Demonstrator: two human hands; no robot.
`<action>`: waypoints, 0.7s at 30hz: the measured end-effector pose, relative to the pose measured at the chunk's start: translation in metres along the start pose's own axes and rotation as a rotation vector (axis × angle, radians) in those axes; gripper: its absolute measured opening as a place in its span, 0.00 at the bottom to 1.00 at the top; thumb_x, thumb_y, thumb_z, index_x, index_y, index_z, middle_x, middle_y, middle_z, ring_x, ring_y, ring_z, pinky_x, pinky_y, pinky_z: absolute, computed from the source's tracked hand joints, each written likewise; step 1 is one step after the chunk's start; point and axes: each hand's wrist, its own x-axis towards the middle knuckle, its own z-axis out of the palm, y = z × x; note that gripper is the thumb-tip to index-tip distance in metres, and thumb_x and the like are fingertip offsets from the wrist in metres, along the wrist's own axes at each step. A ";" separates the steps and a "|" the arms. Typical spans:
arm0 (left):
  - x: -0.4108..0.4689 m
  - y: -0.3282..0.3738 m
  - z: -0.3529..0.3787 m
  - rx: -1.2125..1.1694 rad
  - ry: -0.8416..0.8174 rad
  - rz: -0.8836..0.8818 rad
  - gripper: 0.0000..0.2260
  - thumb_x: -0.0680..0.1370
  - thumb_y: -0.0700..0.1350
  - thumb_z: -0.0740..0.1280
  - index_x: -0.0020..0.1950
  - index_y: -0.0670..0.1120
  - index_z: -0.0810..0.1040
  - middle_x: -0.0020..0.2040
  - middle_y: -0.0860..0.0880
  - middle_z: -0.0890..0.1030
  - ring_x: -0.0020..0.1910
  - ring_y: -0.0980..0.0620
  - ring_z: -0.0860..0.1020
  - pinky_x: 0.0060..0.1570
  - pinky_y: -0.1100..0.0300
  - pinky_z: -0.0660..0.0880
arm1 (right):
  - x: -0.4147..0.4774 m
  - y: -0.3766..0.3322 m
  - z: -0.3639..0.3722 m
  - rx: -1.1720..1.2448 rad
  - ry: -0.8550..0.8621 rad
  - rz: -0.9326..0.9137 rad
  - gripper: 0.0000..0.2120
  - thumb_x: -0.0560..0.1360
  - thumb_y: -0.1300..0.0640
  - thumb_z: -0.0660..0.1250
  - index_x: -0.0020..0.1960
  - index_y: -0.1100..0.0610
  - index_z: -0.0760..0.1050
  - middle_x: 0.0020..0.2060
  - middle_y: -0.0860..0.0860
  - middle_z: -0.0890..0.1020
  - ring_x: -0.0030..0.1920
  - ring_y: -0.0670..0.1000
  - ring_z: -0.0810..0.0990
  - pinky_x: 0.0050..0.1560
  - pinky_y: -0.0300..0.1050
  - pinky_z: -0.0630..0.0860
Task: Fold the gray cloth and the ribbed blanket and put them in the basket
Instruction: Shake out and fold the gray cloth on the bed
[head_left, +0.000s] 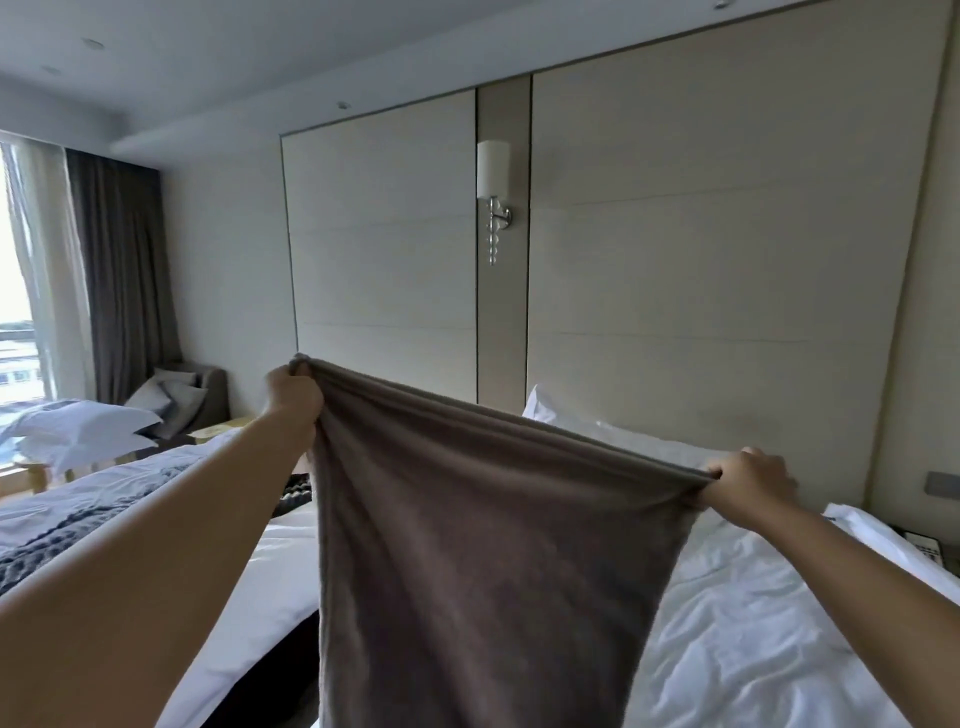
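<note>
In mid-air at six o'clock, the gray cloth (483, 545) hangs spread before the white bed (753, 623), its top corners clenched by the left grip (293, 397) at ten and the right grip (748, 480) at three; the first fold seems in hand, and next those corners must meet evenly.

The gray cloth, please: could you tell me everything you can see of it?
The gray cloth is plain, brownish gray, of soft, fleecy-looking fabric. It hangs spread in the air between two hands: the left hand grips its bunched upper left corner, the right hand grips the upper right corner, held lower. The top edge slopes taut between them. Its bottom runs out of frame. Behind it lies a white bed.
</note>
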 end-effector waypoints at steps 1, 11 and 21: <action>0.003 0.000 0.003 -0.048 -0.009 -0.027 0.07 0.82 0.38 0.55 0.49 0.45 0.70 0.37 0.46 0.70 0.48 0.49 0.68 0.34 0.62 0.64 | 0.004 -0.003 -0.013 0.003 0.058 0.015 0.09 0.65 0.51 0.72 0.31 0.50 0.74 0.38 0.53 0.71 0.49 0.59 0.73 0.42 0.44 0.68; -0.006 0.023 0.045 -0.125 -0.137 -0.033 0.15 0.82 0.45 0.59 0.62 0.36 0.76 0.39 0.42 0.72 0.44 0.47 0.69 0.38 0.58 0.66 | 0.033 0.040 -0.131 0.996 -0.180 0.185 0.06 0.73 0.67 0.67 0.49 0.64 0.78 0.33 0.56 0.85 0.30 0.51 0.84 0.30 0.39 0.80; -0.030 0.098 0.117 -0.239 -0.612 -0.062 0.11 0.83 0.47 0.58 0.58 0.43 0.74 0.45 0.44 0.75 0.41 0.47 0.74 0.40 0.57 0.73 | 0.038 0.063 -0.256 1.349 0.437 0.279 0.14 0.72 0.57 0.73 0.55 0.62 0.77 0.46 0.58 0.85 0.46 0.53 0.85 0.48 0.46 0.82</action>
